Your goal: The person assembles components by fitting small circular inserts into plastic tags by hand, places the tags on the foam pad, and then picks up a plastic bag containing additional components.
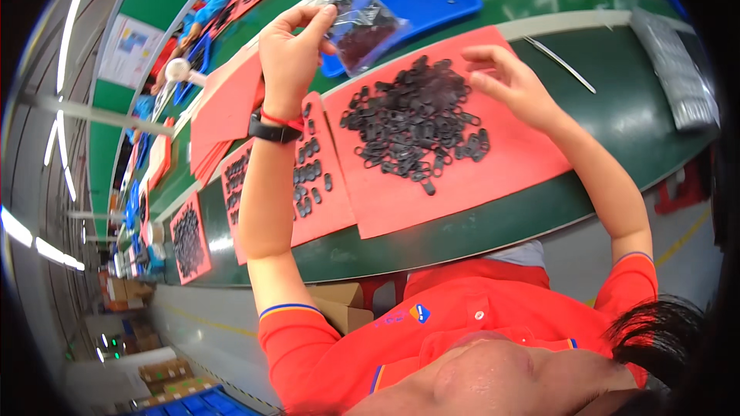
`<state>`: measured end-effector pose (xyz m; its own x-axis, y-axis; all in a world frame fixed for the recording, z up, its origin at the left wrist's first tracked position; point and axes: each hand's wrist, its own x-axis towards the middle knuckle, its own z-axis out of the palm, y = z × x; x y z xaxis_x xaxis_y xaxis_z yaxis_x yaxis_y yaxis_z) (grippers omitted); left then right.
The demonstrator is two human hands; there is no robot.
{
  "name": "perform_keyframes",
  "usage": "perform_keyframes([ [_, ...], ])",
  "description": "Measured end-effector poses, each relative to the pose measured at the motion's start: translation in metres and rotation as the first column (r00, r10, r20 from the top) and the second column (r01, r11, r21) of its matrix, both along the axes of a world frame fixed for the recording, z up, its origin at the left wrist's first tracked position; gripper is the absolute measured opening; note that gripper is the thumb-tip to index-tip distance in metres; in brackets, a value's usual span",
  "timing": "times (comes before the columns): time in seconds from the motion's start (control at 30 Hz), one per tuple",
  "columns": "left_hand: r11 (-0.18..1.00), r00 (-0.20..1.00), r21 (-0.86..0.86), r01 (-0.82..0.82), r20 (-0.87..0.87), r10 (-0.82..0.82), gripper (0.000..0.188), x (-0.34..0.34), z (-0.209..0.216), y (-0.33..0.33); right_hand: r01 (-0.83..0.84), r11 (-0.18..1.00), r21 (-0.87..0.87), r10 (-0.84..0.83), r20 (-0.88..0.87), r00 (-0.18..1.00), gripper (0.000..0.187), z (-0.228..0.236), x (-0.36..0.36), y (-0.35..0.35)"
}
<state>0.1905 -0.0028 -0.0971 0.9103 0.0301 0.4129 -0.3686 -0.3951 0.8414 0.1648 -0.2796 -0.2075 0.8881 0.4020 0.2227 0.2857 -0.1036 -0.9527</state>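
Observation:
My left hand (291, 58) is raised over the far side of the bench. Its thumb and fingers pinch a clear plastic bag (364, 27) with small dark pieces inside. Below the bag a heap of small black looped parts (416, 119) is spread on a pink sheet (493, 177). At the heap's right edge hovers my right hand (512, 85), fingers apart and nothing visible in them. To the left, partly behind my left forearm, similar black parts (308, 150) lie in loose rows on a second pink sheet (339, 219).
A blue tray (432, 0) stands behind the heap, partly hidden by the bag. Tweezers (561, 65) and a stack of clear plastic packaging (674, 69) lie on the green bench (601, 127) at right. Stacked pink sheets (223, 112) are at left, and another parts-covered sheet (189, 239) lies farther along.

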Motion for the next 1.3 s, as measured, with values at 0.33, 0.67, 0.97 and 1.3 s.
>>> perform_keyframes([
  [0.33, 0.796, 0.855, -0.524, 0.305, -0.218, -0.471, 0.021, -0.024, -0.061, -0.112, -0.175, 0.916, 0.361, 0.304, -0.342, 0.889, 0.052, 0.006, 0.011, -0.043],
  [0.67, 0.812, 0.640, -0.410, 0.415, -0.503, -0.581, 0.024, -0.031, -0.087, -0.115, -0.025, 1.000, 0.005, 0.026, -0.132, 0.991, 0.026, 0.016, -0.006, -0.088],
  [0.97, 0.882, 0.775, -0.133, 0.452, -0.431, -0.462, 0.020, -0.030, -0.094, -0.114, 0.055, 0.910, -0.410, 0.026, 0.189, 0.982, 0.019, 0.030, -0.008, -0.094],
  [1.3, 0.890, 0.861, 0.084, 0.448, -0.308, -0.404, 0.031, -0.035, -0.093, -0.101, 0.062, 0.924, -0.379, 0.064, 0.310, 0.948, 0.013, 0.034, -0.012, -0.095],
])
